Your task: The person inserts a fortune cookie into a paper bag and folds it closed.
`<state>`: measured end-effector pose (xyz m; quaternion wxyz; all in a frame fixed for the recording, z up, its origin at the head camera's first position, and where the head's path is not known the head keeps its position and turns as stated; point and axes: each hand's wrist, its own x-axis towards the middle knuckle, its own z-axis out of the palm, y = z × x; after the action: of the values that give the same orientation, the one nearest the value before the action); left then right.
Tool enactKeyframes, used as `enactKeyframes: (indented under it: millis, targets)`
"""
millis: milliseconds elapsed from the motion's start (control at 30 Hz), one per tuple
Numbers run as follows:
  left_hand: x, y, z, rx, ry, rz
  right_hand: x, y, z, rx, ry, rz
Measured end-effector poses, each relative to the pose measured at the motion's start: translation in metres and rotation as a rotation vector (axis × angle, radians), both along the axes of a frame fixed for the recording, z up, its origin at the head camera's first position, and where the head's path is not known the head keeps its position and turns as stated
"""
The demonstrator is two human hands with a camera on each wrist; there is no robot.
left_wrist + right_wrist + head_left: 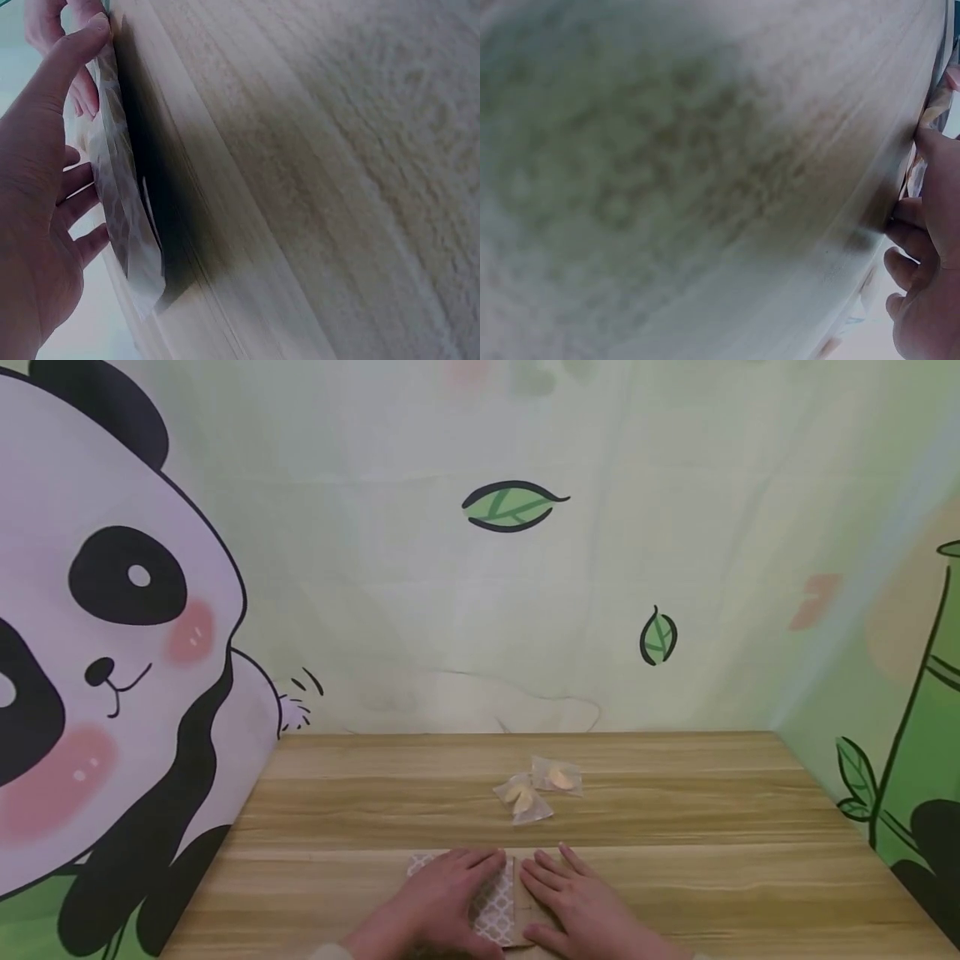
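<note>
A flat sheet [495, 910], paper-like, with a white lattice pattern, lies near the table's front edge; a plain tan panel [525, 906] adjoins it on the right. My left hand [453, 893] rests on the patterned part, fingers spread forward and thumb toward me. On the tan panel my right hand [581, 897] presses with nearly straight fingers. In the left wrist view the sheet [124, 202] stands slightly off the table at one end, with fingertips touching it. The right wrist view shows the right hand [937, 240] at the sheet's edge; much of the sheet is hidden there.
Two small clear packets, each with a pale tan piece like a cookie, lie beyond the hands: one packet [523, 799] nearer, another packet [557, 776] just behind it. The wooden table [360, 793] ends at a panda-printed cloth backdrop [375, 568].
</note>
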<state>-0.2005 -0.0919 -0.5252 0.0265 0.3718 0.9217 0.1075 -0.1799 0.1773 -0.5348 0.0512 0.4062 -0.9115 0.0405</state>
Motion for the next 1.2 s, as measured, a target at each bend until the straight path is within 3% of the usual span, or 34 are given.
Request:
enactKeyframes:
  millis: [433, 767, 1200]
  targets:
    - [0.003, -0.004, 0.001, -0.025, -0.072, 0.001, 0.002, 0.004, -0.003, -0.057, 0.162, 0.089]
    - [0.004, -0.009, -0.007, -0.02, 0.002, -0.043, 0.001, 0.005, -0.004, -0.069, 0.138, 0.133]
    - [0.004, -0.01, -0.009, 0.012, -0.021, -0.043, 0.001, 0.004, -0.003, -0.058, 0.174, 0.145]
